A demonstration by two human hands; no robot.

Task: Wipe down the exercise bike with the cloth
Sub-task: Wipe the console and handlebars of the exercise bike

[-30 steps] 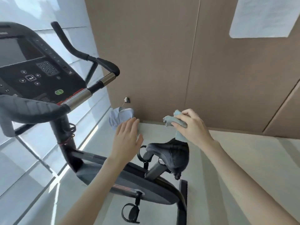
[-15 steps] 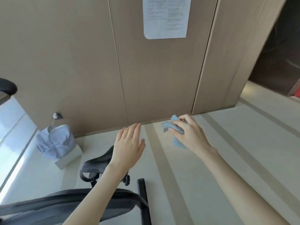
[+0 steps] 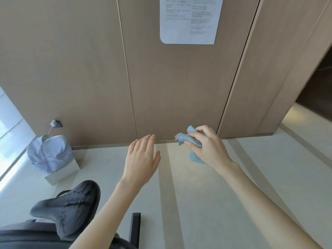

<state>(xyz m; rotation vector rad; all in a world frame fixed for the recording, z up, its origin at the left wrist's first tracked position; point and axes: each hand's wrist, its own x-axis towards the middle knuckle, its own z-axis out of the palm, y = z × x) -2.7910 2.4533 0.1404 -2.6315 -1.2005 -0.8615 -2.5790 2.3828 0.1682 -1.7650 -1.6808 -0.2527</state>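
The head has turned away from the screen and handlebars, so only the black saddle (image 3: 71,207) and a bit of the exercise bike (image 3: 27,234) show at the bottom left, with a wall (image 3: 80,69) and a paper notice (image 3: 187,20) ahead. The right hand (image 3: 210,146), high up and far right of the saddle, has its grip squeezed around the blue cloth (image 3: 181,138), which hangs in the air touching no part of the bike. The left hand (image 3: 141,159) floats up and right of the saddle, grip loose, fingers straight, holding nothing. I think the wiping has stopped for now, and the cloth must come back to the bike.
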